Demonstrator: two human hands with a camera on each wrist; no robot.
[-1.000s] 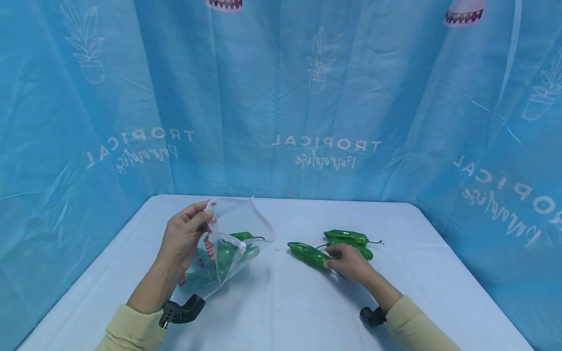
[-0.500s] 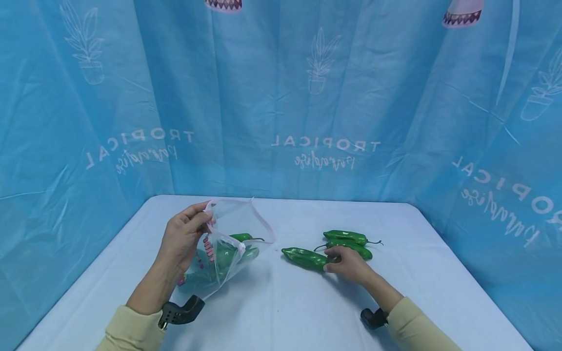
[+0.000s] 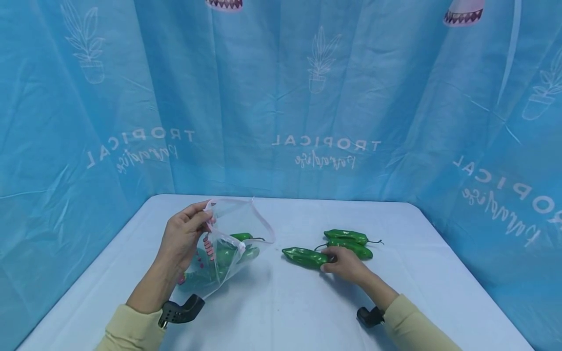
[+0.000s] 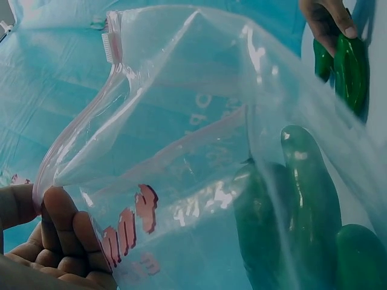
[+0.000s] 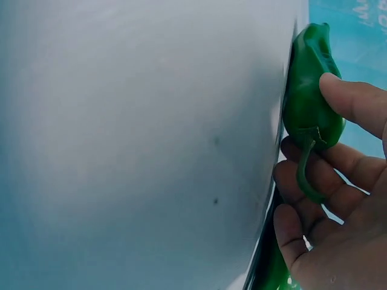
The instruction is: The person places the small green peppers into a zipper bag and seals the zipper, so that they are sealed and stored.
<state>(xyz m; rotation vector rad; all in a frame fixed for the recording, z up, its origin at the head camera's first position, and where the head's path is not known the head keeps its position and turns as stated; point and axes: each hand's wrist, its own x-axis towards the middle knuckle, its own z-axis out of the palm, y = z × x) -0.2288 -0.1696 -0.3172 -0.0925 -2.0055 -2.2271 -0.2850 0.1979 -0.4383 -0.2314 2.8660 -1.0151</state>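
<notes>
My left hand [image 3: 182, 236] pinches the pink-edged rim of a clear zip bag [image 3: 241, 214], whose mouth hangs open toward the right. Several green chili peppers [image 4: 311, 205] lie inside the bag, seen through the plastic. On the right, my right hand [image 3: 344, 263] holds a green chili pepper [image 3: 303, 257] near its stem end, thumb on one side and fingers on the other. In the right wrist view the pepper's curved stem [image 5: 307, 175] hangs over the fingers. Whether the pepper is off the table, I cannot tell.
Two more green chili peppers [image 3: 347, 237] lie just behind the right hand, one partly hidden by it. A white-covered table [image 3: 281, 312] carries everything. Blue printed curtains [image 3: 246, 97] stand around its back and sides.
The held pepper has swung to lie more level, its tip shifting slightly left. My right hand has edged slightly left. The left hand and bag stay put.
</notes>
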